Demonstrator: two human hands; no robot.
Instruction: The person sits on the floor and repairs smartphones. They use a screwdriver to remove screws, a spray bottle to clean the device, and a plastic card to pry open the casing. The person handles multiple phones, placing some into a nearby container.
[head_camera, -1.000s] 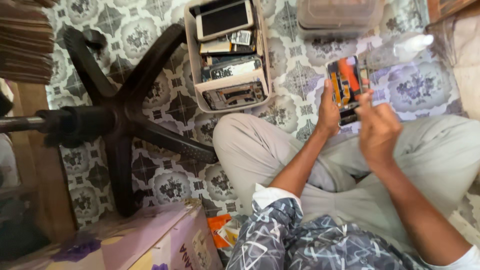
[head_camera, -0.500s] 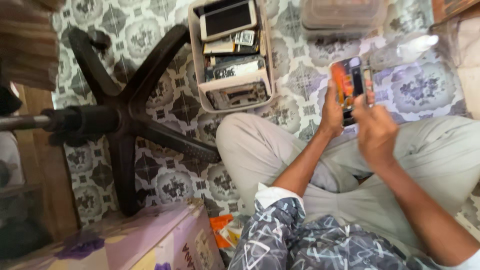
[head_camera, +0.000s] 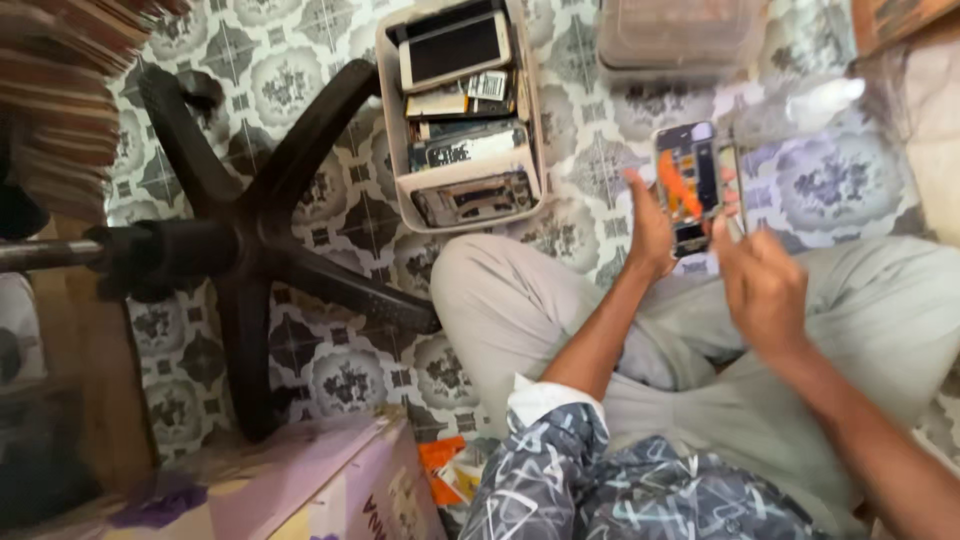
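Observation:
I sit on a patterned tile floor with my knees bent in grey trousers. My left hand (head_camera: 650, 225) grips an opened phone (head_camera: 688, 180) by its left edge, holding it upright above my knee; its bared back shows an orange part and dark boards. My right hand (head_camera: 762, 285) hovers just right of and below the phone, fingers curled, with a thin pale tool between the fingertips near the phone's right edge. Blur hides what the tool is.
A white tray (head_camera: 400, 200) packed with several phones and phone parts lies on the floor ahead. A black chair base (head_camera: 250, 250) spreads at left. A clear plastic box (head_camera: 680, 35) sits at the top. A lilac carton (head_camera: 330, 490) stands near my left side.
Both hands and the phone have lifted slightly away from my knee. The view has shifted a little; the tray and chair base stay put.

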